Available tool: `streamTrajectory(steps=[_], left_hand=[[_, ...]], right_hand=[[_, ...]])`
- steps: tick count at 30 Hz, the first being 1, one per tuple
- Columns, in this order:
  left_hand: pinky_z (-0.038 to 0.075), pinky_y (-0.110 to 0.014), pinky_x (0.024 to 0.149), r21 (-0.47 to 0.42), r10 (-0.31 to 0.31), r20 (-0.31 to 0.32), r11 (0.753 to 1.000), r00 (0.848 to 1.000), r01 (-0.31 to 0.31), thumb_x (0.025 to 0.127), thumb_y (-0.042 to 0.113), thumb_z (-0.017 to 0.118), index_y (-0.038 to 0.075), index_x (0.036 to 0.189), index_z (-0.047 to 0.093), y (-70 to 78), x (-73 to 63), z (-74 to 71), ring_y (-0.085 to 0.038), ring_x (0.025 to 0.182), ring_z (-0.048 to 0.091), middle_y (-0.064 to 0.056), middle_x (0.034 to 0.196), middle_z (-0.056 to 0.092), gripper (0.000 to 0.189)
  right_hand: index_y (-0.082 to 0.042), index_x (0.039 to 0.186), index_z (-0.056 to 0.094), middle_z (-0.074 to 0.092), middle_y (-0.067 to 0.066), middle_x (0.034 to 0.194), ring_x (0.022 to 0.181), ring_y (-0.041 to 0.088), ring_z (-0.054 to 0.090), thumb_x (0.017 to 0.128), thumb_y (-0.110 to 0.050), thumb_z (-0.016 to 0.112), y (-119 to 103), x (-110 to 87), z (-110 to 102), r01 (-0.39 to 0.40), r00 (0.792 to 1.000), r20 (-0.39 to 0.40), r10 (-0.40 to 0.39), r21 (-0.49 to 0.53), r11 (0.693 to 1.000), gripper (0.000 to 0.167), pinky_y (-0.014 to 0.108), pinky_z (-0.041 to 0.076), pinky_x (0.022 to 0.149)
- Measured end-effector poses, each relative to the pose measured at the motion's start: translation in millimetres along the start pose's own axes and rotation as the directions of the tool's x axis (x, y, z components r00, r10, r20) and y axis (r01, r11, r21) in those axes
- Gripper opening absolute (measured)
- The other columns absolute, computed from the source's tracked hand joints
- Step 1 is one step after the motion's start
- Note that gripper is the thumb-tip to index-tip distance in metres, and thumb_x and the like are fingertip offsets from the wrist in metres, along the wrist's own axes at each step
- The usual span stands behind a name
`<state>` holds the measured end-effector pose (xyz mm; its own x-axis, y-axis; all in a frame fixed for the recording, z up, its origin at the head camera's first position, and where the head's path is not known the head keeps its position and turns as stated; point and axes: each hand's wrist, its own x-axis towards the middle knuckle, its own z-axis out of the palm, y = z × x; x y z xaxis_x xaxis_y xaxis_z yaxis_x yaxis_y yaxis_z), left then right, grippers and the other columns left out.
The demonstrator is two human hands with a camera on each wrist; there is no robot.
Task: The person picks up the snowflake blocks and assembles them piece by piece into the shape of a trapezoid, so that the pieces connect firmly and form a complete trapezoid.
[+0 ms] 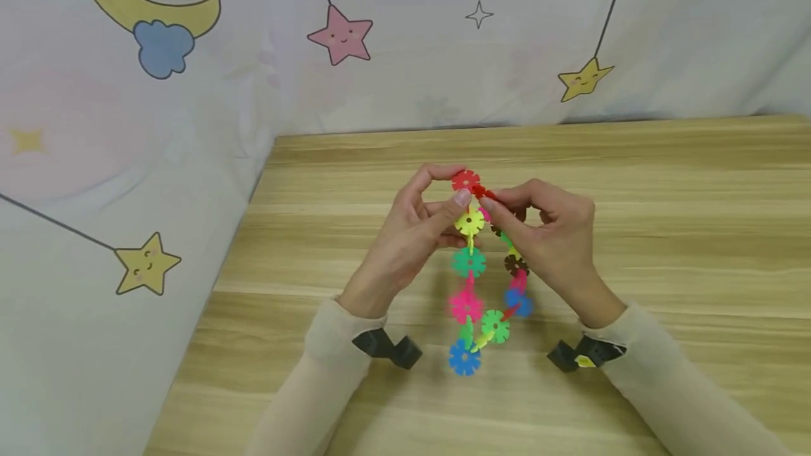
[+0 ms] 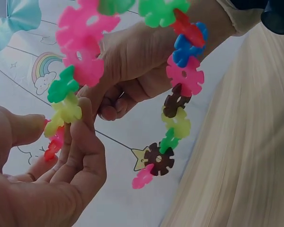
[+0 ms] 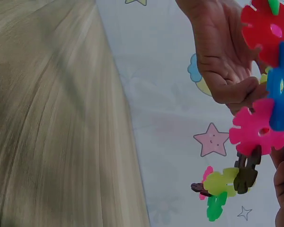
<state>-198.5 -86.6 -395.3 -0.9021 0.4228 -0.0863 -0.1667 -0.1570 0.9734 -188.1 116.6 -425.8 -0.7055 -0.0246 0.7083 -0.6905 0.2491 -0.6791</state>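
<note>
A chain of colourful plastic snowflake discs [image 1: 466, 307] hangs in a loop between the hands above the table. My left hand [image 1: 418, 220] pinches a red disc [image 1: 465, 179] at the top of the chain between thumb and index finger. Just right of it, my right hand [image 1: 551, 231] pinches another red disc [image 1: 483, 192], turned edge-on and right at the first one's rim. Below the left thumb come a yellow disc [image 1: 469, 221] and a green disc [image 1: 469, 262]; a blue disc [image 1: 464, 357] is lowest. In the left wrist view, a pink disc [image 2: 142, 176] ends the visible strand below a brown disc [image 2: 159, 159].
The wood-grain table [image 1: 697, 266] extends beneath both hands. Behind it and along its left side hangs a pale cloth [image 1: 405, 83] printed with stars, a moon and a cloud. Dark wrist cameras [image 1: 388, 349] are strapped over the light sleeves [image 1: 671, 364].
</note>
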Motion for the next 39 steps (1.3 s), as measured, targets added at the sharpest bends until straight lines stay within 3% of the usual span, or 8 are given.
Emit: streamTrajectory(steps=[18,21,24,27,31,33,35,39], left_hand=[[0.062,-0.030,0.070,-0.034,0.034,0.001,0.999,0.999,-0.034,0.109,0.009,0.060,0.015,0.149,0.052,-2.6,-1.9,5.2,-0.012,0.067,0.076,0.004,0.093,0.081,0.041],[0.062,-0.031,0.071,0.005,0.037,0.001,0.999,0.999,-0.037,0.110,0.010,0.059,0.016,0.151,0.049,-0.1,-3.0,3.3,-0.014,0.067,0.075,0.003,0.090,0.079,0.042],[0.061,-0.032,0.072,0.015,0.050,0.015,0.999,0.999,-0.050,0.111,0.011,0.057,0.019,0.152,0.046,3.1,-3.7,0.9,-0.016,0.067,0.076,0.002,0.085,0.079,0.043],[0.062,-0.032,0.072,0.005,0.066,0.024,0.998,0.998,-0.066,0.112,0.012,0.056,0.019,0.153,0.045,5.8,-3.4,-2.0,-0.018,0.067,0.077,0.002,0.082,0.077,0.043],[0.062,-0.031,0.071,-0.034,0.071,0.028,0.997,0.997,-0.070,0.112,0.010,0.054,0.021,0.151,0.047,7.4,-4.1,-5.7,-0.018,0.066,0.077,0.002,0.082,0.077,0.041],[0.063,-0.030,0.071,-0.058,0.067,0.033,0.996,0.997,-0.065,0.112,0.009,0.053,0.021,0.150,0.047,7.1,-4.4,-6.5,-0.017,0.066,0.077,0.001,0.083,0.078,0.041],[0.063,-0.031,0.071,-0.071,0.062,0.033,0.996,0.997,-0.060,0.112,0.010,0.052,0.021,0.150,0.047,6.5,-3.9,-6.5,-0.017,0.066,0.076,0.001,0.084,0.078,0.040],[0.063,-0.032,0.074,-0.074,0.043,-0.008,0.996,0.999,-0.043,0.111,0.014,0.055,0.022,0.148,0.047,5.6,-1.0,-5.8,-0.017,0.067,0.076,0.001,0.082,0.077,0.038]], right_hand=[[0.004,0.095,0.082,0.079,0.016,0.081,0.067,0.001,0.057,0.078,0.012,0.088,5.2,-1.1,3.7,0.091,0.995,-0.030,-0.092,-0.045,0.995,0.020,0.010,0.046,0.062],[0.004,0.101,0.081,0.081,0.013,0.089,0.075,0.003,0.065,0.086,0.007,0.085,8.5,2.6,0.4,0.048,0.999,0.012,-0.048,0.023,0.999,0.015,0.013,0.052,0.068],[0.005,0.109,0.080,0.082,0.001,0.097,0.087,0.008,0.071,0.100,-0.001,0.074,13.4,6.1,-5.9,-0.121,0.993,0.014,0.121,0.083,0.989,0.013,0.018,0.056,0.081],[0.003,0.128,0.072,0.077,-0.010,0.115,0.108,0.010,0.069,0.110,-0.017,0.061,19.8,9.4,-14.8,-0.420,0.906,0.094,0.412,0.106,0.901,0.029,0.024,0.052,0.102],[-0.006,0.155,0.051,0.059,-0.008,0.142,0.130,0.017,0.057,0.115,-0.038,0.050,28.0,13.4,-22.6,-0.736,0.642,0.388,0.661,0.072,0.673,0.051,0.038,0.041,0.116],[-0.010,0.158,0.046,0.059,-0.006,0.143,0.129,0.017,0.059,0.115,-0.038,0.048,31.5,14.0,-22.7,-0.800,0.550,0.494,0.673,0.083,0.594,0.052,0.039,0.041,0.116],[-0.012,0.156,0.048,0.066,-0.008,0.137,0.121,0.014,0.066,0.114,-0.032,0.051,34.8,13.3,-22.0,-0.826,0.530,0.535,0.658,0.150,0.544,0.046,0.033,0.049,0.110],[-0.010,0.142,0.059,0.079,-0.007,0.117,0.102,0.011,0.078,0.111,-0.017,0.060,36.0,11.5,-21.6,-0.776,0.626,0.486,0.610,0.320,0.543,0.032,0.024,0.061,0.093]])
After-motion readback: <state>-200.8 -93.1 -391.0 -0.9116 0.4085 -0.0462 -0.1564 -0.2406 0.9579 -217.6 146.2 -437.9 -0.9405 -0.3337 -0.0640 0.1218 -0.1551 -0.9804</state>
